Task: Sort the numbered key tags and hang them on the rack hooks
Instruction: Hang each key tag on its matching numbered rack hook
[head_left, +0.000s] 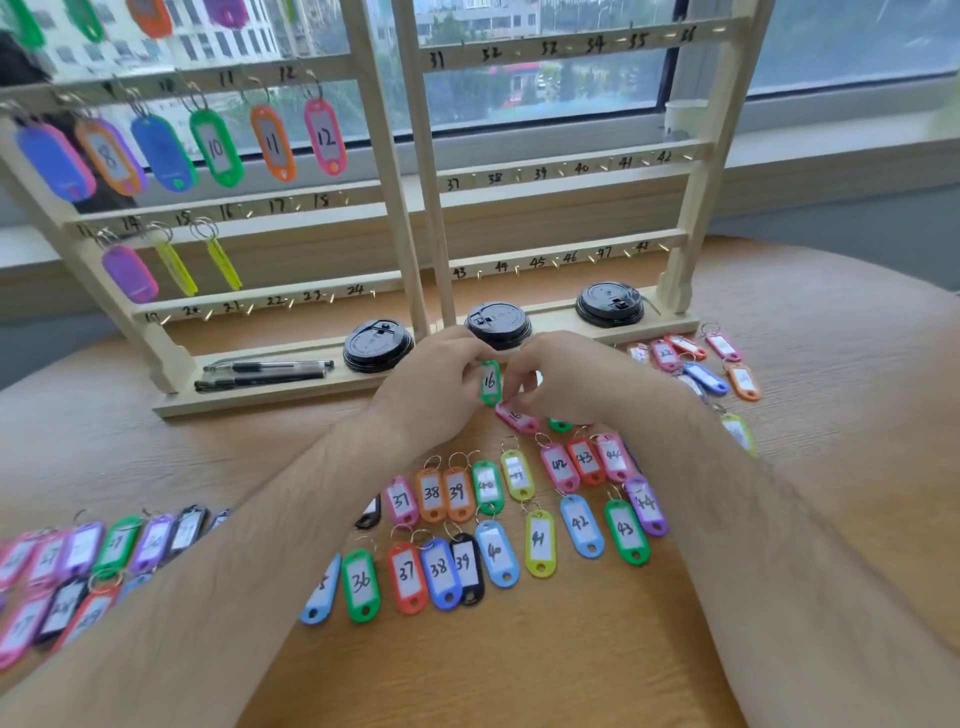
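My left hand (441, 379) pinches a green key tag marked 16 (489, 383), held upright just above the table. My right hand (566, 376) reaches in beside it, and its curled fingers pinch the top end of a pink tag (515, 417) that lies on the table. The wooden rack (405, 208) stands behind, with numbered hooks. Tags 8 to 12 (218, 148) hang on its upper left bar. A purple and two yellow tags (171, 265) hang on the bar below. The hook under the number 16 (248, 213) is bare.
Rows of numbered tags (498, 514) lie on the wooden table in front of my hands, more (78, 571) at the left and a loose pile (701, 369) at the right. Three black cup lids (378, 345) and two pens (265, 375) lie on the rack base.
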